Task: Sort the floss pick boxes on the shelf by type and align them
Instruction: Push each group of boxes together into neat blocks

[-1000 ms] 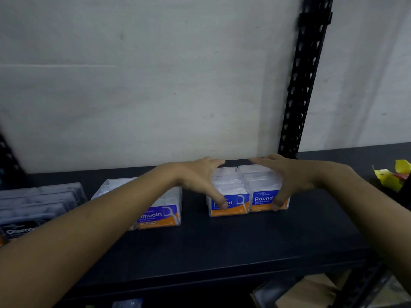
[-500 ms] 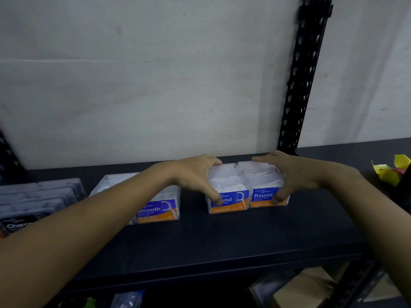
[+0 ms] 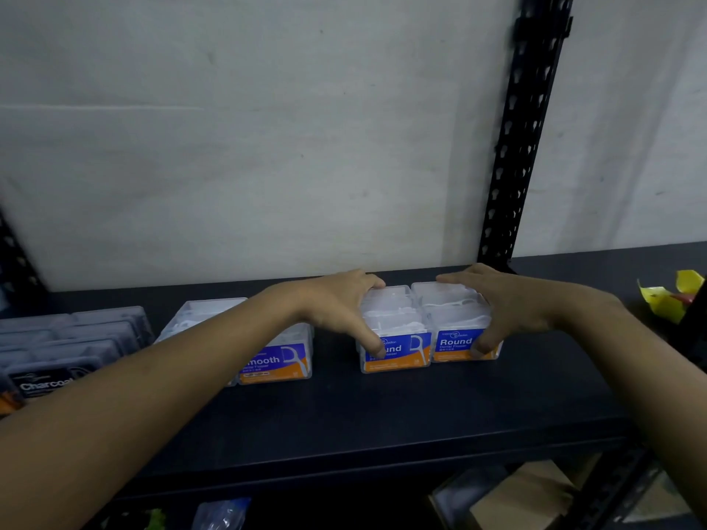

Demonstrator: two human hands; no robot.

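Fingers [image 3: 365, 283] of left hand [image 3: 336, 307] and right hand [image 3: 509, 304] clasping clear Round boxes [image 3: 451, 319], blue-orange labels, touching, on black shelf [image 3: 421, 415]

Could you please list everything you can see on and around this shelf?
Shelf: one, black, across the view.
Round floss pick boxes: two rows, clear with blue-orange labels, centre.
Smooth floss pick boxes: count unclear, same colours, left of them.
Charcoal floss pick boxes: several, grey, far left.
Upright post: one, black, behind.
Yellow object: one, right edge.
Cardboard box: one, brown, below right.
Left hand: grips left Round row.
Right hand: grips right Round row.
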